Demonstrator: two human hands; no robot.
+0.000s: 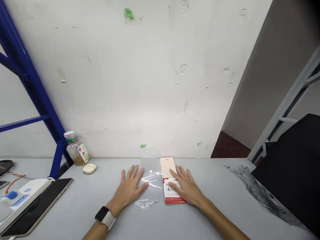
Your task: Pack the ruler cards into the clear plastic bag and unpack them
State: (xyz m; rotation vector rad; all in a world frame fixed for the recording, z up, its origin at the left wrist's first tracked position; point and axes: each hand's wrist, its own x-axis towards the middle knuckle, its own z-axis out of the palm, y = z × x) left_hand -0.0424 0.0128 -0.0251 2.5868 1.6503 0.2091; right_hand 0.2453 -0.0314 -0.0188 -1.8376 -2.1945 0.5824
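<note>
My left hand (130,187) lies flat on the table with its fingers spread, the thumb at the left edge of a clear plastic bag (151,180). Right of the bag is a stack of long cards (168,167), cream at the top, with a red and white printed lower part and red bottom edges. My right hand (188,186) rests palm down at the stack's right side. Its thumb and a finger lie over the top card, and the other fingers stretch out on the table. Neither hand grips anything.
On the left are a phone (37,206), a white power strip (23,195), a white rounded case (89,168) and a plastic bottle (77,149) by a blue frame (37,83). Crumpled plastic (262,190) and a black item (295,173) lie right. A wall (150,100) backs the table.
</note>
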